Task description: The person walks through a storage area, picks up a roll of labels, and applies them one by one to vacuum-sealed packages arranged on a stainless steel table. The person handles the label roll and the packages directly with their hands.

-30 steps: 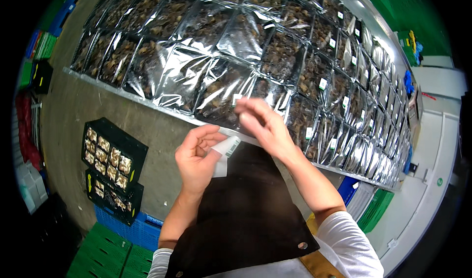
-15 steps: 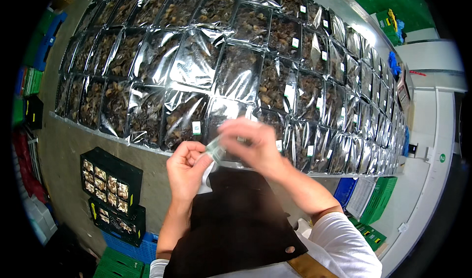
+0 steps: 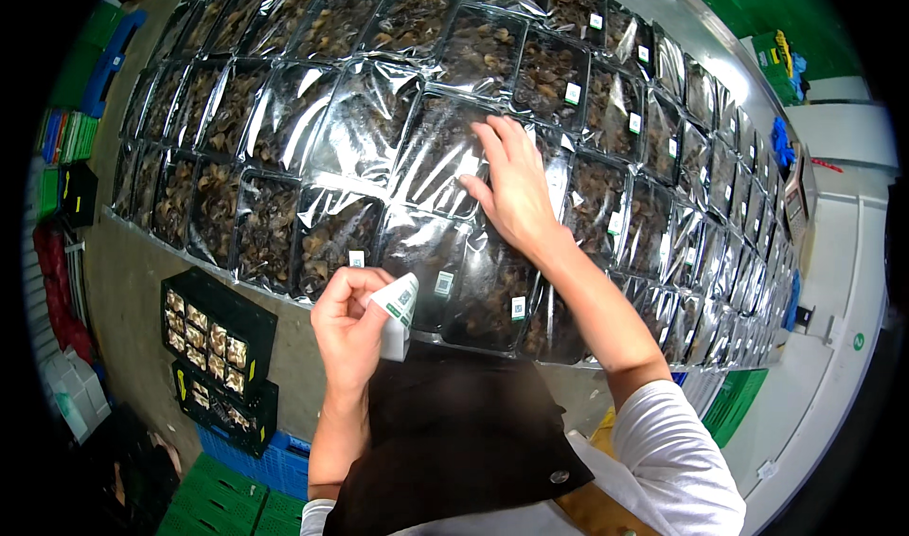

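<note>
My left hand (image 3: 352,320) pinches a folded strip of white and green labels (image 3: 396,303) between thumb and fingers, in front of the table's near edge. My right hand (image 3: 516,184) reaches farther over the table, thumb and fingers apart, resting on or just above a film-wrapped black tray (image 3: 440,148); contact is hard to tell. Nothing shows in that hand. Between the hands, a small white label (image 3: 443,283) sits on the clear film of a nearest-row tray (image 3: 417,252). Beside it, another wrapped tray (image 3: 488,294) bears a label (image 3: 518,307) near its front edge.
Rows of wrapped trays (image 3: 260,223) of dark brown, frilly mushroom-like pieces cover the table; many on the right carry labels. Black crates (image 3: 222,332) with pale packs stand on the floor at left, by blue and green crates (image 3: 213,498). A cardboard box (image 3: 797,190) stands far right.
My right hand has moved away from the label strip, forward and right over the trays, and its fingers have spread. The label between my hands now shows fully. My left hand keeps the strip.
</note>
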Tool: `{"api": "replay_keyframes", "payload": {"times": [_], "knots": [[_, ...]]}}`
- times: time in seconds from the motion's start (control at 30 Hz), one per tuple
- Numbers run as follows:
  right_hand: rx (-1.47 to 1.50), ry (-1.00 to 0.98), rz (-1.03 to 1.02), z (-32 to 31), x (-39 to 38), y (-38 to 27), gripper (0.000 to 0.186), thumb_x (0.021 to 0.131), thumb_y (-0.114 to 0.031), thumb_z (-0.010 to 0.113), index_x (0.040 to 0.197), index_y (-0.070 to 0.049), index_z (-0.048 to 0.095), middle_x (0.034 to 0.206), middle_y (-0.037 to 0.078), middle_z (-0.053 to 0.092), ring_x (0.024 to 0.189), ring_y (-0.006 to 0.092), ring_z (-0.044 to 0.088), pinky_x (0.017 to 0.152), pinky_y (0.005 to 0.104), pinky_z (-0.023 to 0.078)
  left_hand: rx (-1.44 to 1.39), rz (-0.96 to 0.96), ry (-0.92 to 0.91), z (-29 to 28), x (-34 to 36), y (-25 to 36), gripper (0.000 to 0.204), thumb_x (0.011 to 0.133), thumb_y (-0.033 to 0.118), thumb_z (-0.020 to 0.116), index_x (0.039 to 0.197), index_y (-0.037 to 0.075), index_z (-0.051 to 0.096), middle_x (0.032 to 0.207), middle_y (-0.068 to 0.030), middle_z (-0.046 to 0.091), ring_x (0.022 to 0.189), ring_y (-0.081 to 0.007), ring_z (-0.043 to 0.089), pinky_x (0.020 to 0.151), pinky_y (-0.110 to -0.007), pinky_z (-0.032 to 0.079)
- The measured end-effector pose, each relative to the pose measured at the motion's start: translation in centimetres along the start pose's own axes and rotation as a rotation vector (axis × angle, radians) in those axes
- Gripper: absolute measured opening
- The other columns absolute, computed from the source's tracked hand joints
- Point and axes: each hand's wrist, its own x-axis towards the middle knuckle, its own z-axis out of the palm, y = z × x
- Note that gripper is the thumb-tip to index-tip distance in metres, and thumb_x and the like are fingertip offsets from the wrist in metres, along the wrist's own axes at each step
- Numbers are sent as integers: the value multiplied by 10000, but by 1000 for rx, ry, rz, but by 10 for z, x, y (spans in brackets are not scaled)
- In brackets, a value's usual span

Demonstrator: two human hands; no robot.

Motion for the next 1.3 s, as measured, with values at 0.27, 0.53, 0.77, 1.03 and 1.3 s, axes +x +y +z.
{"api": "replay_keyframes", "payload": {"times": [0.27,0.53,0.77,1.03,1.3], "knots": [[871,-289,147,-25,-33,-88,232,804,-65,700,1030,-27,667,1046,91,640,900,162,621,799,294,491,-13,-66,106,3,27,4,301,802,-66,647,1078,-19,536,821,-40,627,672,-35,559,584,-155,444],[526,5,-77,6,28,-86,153,779,-76,694,913,-29,636,1015,126,619,980,291,583,824,371,476,62,-209,64,-48,39,3,121,794,-63,660,872,0,591,726,15,600,607,-7,512,553,-151,399],[-149,-60,-209,75,85,-38,209,703,-139,708,889,-63,650,1216,144,518,1208,320,431,975,432,360,99,-113,43,-78,44,18,114,796,-81,637,854,-3,577,757,11,593,644,-12,538,578,-161,424],[-49,92,-28,66,71,-78,422,740,-135,710,1140,-104,577,1229,162,496,1199,366,434,992,474,353,-13,-110,3,-86,57,28,111,812,-98,630,867,-24,567,800,-38,630,675,-38,566,597,-174,445],[-96,75,-187,71,77,-57,175,756,-127,651,900,-33,621,1126,156,538,1154,335,466,943,430,388,-35,-116,-117,-69,72,26,110,823,-112,606,882,-29,566,849,-65,643,702,-51,584,604,-178,456]]}}
